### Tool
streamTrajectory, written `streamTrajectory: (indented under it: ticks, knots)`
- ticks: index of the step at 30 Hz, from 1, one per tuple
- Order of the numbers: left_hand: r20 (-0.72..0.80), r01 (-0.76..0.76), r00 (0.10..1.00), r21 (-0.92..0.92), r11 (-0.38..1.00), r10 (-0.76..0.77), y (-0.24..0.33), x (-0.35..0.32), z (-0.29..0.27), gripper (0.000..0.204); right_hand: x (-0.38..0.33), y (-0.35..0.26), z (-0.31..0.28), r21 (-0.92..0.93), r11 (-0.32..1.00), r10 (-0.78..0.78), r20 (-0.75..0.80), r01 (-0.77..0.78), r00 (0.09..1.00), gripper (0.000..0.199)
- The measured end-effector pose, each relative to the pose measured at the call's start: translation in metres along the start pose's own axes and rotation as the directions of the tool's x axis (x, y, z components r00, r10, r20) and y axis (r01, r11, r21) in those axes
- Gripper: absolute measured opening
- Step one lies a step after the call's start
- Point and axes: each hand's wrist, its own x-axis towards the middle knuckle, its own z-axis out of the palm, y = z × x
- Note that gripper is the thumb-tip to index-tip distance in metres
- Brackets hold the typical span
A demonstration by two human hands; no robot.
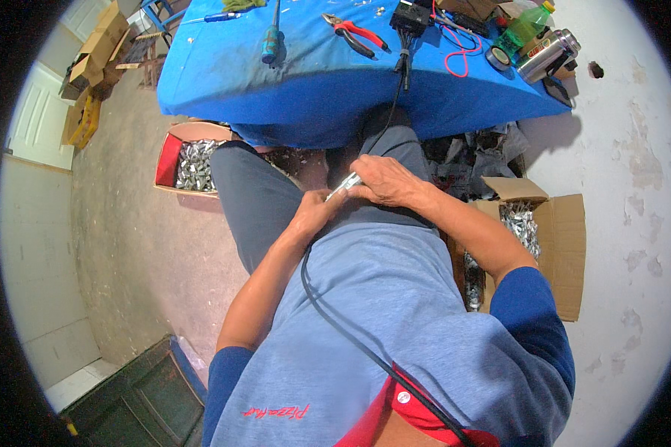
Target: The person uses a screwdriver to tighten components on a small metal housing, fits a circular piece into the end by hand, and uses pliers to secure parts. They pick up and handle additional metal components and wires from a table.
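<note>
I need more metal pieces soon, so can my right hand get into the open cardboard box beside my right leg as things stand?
Probably yes, once freed: the right hand is holding a small metal piece with the left hand, and the cardboard box is open with nothing between.

**Both hands meeting over my lap**

My left forearm comes up from the lower left, bare below a blue sleeve, elbow bent, wrist angled inward. My left hand (314, 212) sits just below and left of my right hand, fingers curled closed in a pinch. My right forearm enters from the lower right, crossing inward. My right hand (384, 182) is knuckles up, fingers folded down and closed, fingertips touching my left hand. Both hands sit above my thighs.
</note>
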Motion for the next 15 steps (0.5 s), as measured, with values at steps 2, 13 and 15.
streamTrajectory:
  ticks: [2,13,15]
  knots:
    - [-0.003,0.011,1.000,0.013,1.000,-0.011,-0.001,-0.001,0.001,0.048,-0.003,0.003,0.010,0.035,0.999,0.024,-0.039,-0.023,0.999,0.039]
    - [-0.194,-0.035,0.981,-0.301,0.953,-0.026,0.011,-0.004,-0.004,0.048,-0.007,-0.013,0.036,0.239,0.899,0.391,-0.054,-0.368,0.919,0.043]
    - [-0.088,-0.015,0.993,-0.741,0.671,-0.076,0.014,-0.001,-0.022,0.046,-0.001,-0.022,0.045,0.288,0.900,0.355,-0.050,-0.327,0.934,0.047]
